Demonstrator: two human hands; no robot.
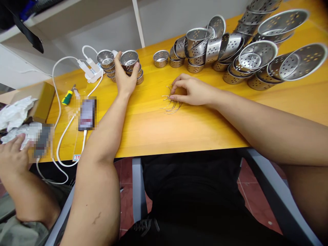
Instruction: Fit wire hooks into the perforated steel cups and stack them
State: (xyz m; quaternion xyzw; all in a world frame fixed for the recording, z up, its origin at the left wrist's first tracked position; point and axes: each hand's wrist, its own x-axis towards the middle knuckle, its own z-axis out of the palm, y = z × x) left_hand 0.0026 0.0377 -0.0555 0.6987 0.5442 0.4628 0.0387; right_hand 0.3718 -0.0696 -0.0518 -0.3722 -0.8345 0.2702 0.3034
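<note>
At the back left of the table, my left hand (126, 78) has its thumb and fingers around the top of a stack of perforated metal cups (130, 60). A second stack of such cups (106, 62) stands just left of that hand. Near the middle, my right hand (188, 89) pinches at a small group of thin curved wires (174, 106) lying on the table, thumb and fingertips close together. One short perforated cup (161, 58) stands alone beyond the right hand.
Many perforated cups (252, 58), stacked and leaning, fill the back right of the yellow table (153, 136). On the left are a phone (87, 114), white cables, a power strip (93, 73), a screwdriver (67, 97) and a cardboard box (44, 102). Another person's hand (14, 153) rests at far left.
</note>
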